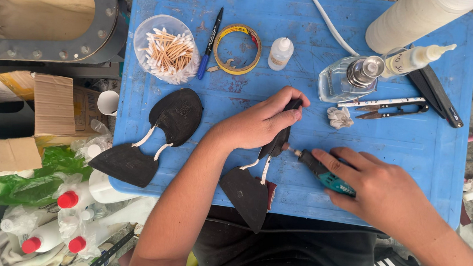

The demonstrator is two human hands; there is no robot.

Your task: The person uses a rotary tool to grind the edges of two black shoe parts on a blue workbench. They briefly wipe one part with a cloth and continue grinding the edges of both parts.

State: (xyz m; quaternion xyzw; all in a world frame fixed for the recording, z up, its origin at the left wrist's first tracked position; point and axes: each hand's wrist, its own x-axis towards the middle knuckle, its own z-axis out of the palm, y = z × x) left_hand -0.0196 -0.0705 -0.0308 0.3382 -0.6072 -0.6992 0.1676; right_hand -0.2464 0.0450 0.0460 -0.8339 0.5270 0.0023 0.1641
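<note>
Blue plastic bench [426, 148], scuffed and scratched, carries our work. Left hand [260, 121], grip clamped on a black shoe sole piece [272, 147] held on edge at centre; its matching flat wedge-shaped half [246, 193], joined by white straps, overhangs the near edge. Right hand [376, 186], grip closed round a teal rotary tool [320, 170], its tip touching the sole. We judge a slip of the tip could nick our left fingers or gouge the sole. Second black sole pair [160, 132] lies left; cotton swabs in a clear tub [167, 49] far left; glass bottle [347, 80] and snips [390, 108] far right.
</note>
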